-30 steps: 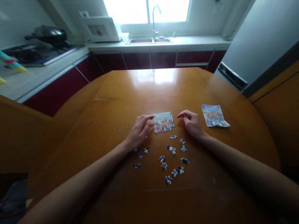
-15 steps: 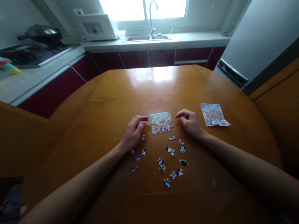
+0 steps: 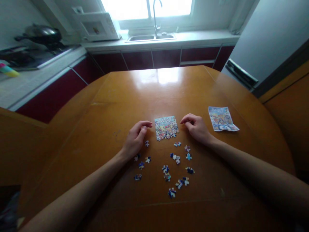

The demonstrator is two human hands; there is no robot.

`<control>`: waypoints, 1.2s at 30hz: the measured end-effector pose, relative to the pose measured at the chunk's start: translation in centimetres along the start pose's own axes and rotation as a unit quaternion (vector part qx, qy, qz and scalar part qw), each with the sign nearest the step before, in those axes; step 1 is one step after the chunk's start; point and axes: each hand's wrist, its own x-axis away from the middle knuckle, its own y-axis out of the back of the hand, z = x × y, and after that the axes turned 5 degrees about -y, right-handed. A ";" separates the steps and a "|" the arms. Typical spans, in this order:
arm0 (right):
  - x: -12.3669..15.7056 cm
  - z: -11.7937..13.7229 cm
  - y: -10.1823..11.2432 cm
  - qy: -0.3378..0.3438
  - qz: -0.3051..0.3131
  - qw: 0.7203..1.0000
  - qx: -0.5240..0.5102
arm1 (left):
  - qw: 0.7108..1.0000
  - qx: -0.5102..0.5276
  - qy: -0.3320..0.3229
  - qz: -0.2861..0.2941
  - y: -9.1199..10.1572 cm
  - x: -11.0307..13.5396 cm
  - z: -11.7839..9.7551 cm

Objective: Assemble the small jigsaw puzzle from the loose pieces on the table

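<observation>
Partial jigsaw [image 3: 166, 128] lies on the table [image 3: 135, 100], left hand [image 3: 135, 137] loosely spread beside it, right hand [image 3: 198, 129] curled opposite, grip unclear; a nudge from either could loosen its edge.

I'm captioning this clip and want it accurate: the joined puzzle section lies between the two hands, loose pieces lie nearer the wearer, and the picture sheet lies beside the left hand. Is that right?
Not quite: the head view shows the picture sheet beside the right hand. The joined puzzle section does lie between the hands, with loose pieces nearer the wearer.
</observation>
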 end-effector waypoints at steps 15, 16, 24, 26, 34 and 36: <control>-0.2 0.0 0.4 0.003 0.032 0.999 0.023 | 1.000 0.002 0.001 0.002 0.0 0.0 0.3; -0.2 0.0 0.4 0.002 0.036 0.999 0.025 | 1.000 0.002 0.001 0.001 0.0 0.0 0.3; -0.3 -0.3 0.6 0.001 0.051 0.998 0.026 | 1.000 0.008 0.004 0.000 -0.1 -0.1 -0.1; -0.3 -0.4 0.6 0.004 0.051 0.998 0.029 | 1.000 0.009 0.005 -0.001 -0.1 -0.1 -0.1; -0.3 -0.3 0.6 0.008 0.051 0.998 0.036 | 1.000 0.021 -0.002 -0.005 -0.1 0.0 0.3; -0.2 -0.2 0.6 0.008 0.051 0.998 0.037 | 1.000 0.020 -0.001 -0.005 -0.2 0.0 0.3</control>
